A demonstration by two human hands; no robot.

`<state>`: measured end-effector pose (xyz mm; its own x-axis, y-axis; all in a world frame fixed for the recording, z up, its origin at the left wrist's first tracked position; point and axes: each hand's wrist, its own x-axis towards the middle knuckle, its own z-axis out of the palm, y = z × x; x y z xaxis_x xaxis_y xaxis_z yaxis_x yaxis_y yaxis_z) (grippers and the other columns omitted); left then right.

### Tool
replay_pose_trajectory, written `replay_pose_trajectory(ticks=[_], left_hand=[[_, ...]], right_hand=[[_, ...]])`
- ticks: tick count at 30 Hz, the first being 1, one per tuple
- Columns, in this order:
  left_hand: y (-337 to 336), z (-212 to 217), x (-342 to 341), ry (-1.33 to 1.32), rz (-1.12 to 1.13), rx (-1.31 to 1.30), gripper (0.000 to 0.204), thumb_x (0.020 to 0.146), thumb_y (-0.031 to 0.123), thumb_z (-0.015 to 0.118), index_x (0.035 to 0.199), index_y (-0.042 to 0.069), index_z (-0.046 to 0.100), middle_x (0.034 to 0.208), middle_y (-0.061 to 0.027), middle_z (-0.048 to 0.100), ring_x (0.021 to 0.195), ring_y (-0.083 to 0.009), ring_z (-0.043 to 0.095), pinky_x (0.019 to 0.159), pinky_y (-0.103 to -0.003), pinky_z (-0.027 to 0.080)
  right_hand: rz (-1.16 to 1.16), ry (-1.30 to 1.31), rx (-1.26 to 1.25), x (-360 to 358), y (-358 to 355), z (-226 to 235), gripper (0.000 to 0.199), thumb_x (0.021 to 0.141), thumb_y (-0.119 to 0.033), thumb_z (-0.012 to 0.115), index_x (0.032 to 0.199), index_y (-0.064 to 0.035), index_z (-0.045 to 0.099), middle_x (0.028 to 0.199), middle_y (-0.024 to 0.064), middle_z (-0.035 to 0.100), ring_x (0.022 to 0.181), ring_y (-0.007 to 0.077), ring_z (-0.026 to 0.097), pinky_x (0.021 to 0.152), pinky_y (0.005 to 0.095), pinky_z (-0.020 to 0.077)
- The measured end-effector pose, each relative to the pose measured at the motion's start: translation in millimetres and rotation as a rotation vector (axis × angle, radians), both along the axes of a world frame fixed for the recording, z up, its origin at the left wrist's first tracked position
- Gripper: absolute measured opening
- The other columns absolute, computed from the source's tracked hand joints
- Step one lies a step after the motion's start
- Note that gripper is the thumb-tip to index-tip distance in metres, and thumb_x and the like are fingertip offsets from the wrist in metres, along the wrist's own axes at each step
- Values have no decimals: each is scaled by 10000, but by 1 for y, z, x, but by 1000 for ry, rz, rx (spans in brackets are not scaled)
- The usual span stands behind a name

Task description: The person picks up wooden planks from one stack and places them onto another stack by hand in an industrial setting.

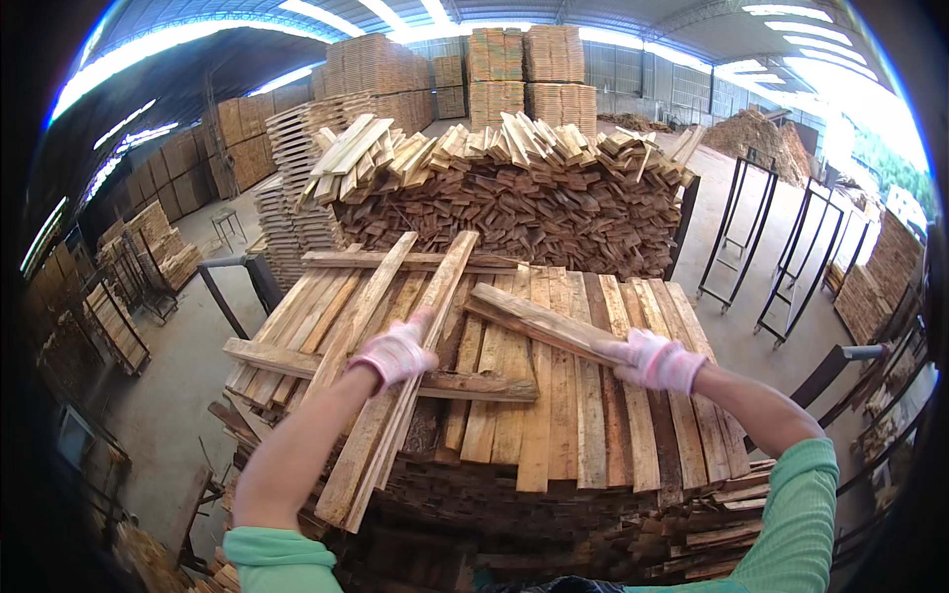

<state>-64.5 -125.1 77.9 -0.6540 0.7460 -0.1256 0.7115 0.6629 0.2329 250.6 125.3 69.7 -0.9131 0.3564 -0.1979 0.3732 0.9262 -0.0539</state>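
Wooden plank (539, 321) gripped by right hand (657, 361); left hand (395, 353) flat on stack (554, 435)

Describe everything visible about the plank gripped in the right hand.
The plank is a short, flat strip of rough-sawn pale wood with darker, bark-like streaks along its edges. It lies slanted across the top of the plank stack, its far end pointing up-left. The gloved right hand grips its near end. Whether its far end rests on the boards beneath or is slightly lifted cannot be told.
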Motion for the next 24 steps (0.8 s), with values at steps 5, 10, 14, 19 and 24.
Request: replay_pose_trajectory(ticks=[5,10,14,19,24], left_hand=[[29,11,-8,-65,21,3,823,807,152,668,1551,256,331,1371,-263,541,1260,-419,569,1036,-480,496],[-5,8,-64,-130,158,15,845,800,185,707,1555,226,330,1362,-263,540,1229,-409,577,1034,-469,493],[22,-11,-42,271,176,-99,874,823,320,730,1572,237,290,1355,-259,540,1267,-436,535,1074,-505,447],[19,-22,-51,381,74,50,730,832,303,752,1479,176,438,1253,-279,561,1166,-454,569,983,-519,481],[-18,39,1,182,108,383,699,802,-33,673,1455,111,469,1333,-198,584,1101,-295,638,979,-386,556]], right_hand=[[145,97,156,-43,90,-4,596,962,-113,599,1457,-428,494,1178,231,593,1001,390,663,880,433,551],[37,-29,261,-112,115,-5,620,1014,-179,475,1533,-491,340,1358,232,532,1234,404,576,1044,486,477],[28,149,232,-107,147,-36,551,1009,-281,496,1516,-469,388,1328,215,558,1213,385,577,1009,462,470],[94,247,177,-111,164,-55,517,990,-274,501,1483,-420,458,1253,219,606,1140,408,627,932,500,523],[108,348,178,-111,161,-51,443,1003,-360,521,1445,-354,502,1216,206,624,1079,421,654,892,503,556]])
